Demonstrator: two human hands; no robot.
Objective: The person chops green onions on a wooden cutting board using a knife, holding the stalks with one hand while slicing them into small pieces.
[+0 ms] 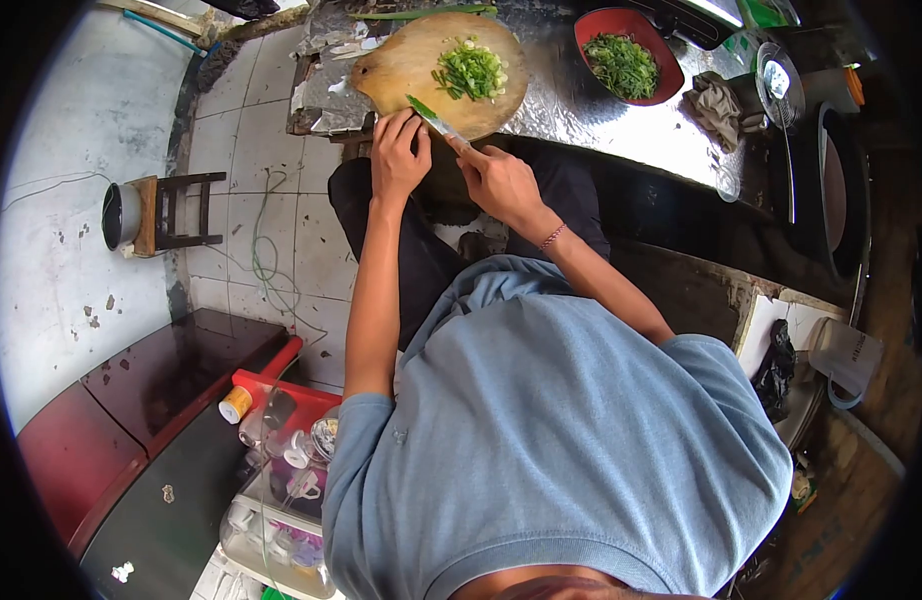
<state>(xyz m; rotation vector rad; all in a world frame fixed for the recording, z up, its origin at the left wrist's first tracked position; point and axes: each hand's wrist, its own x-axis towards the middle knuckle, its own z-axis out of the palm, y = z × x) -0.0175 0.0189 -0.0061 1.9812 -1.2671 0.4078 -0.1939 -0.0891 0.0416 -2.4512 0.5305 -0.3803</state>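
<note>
While near left hand (399, 155), knife (447, 130) in right hand (503, 185) at cutting board (401, 62).

Glare on metal tabletop (661, 138); strong fisheye curvature, black corners.

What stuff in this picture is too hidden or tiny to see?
Handle of the knife: head view, mostly covered by the right hand.
Bottom of the red bowl: head view, under the chopped greens.
Far side of the table: head view, cut off by the top edge.
Words on the plastic container: head view, too small.
</note>
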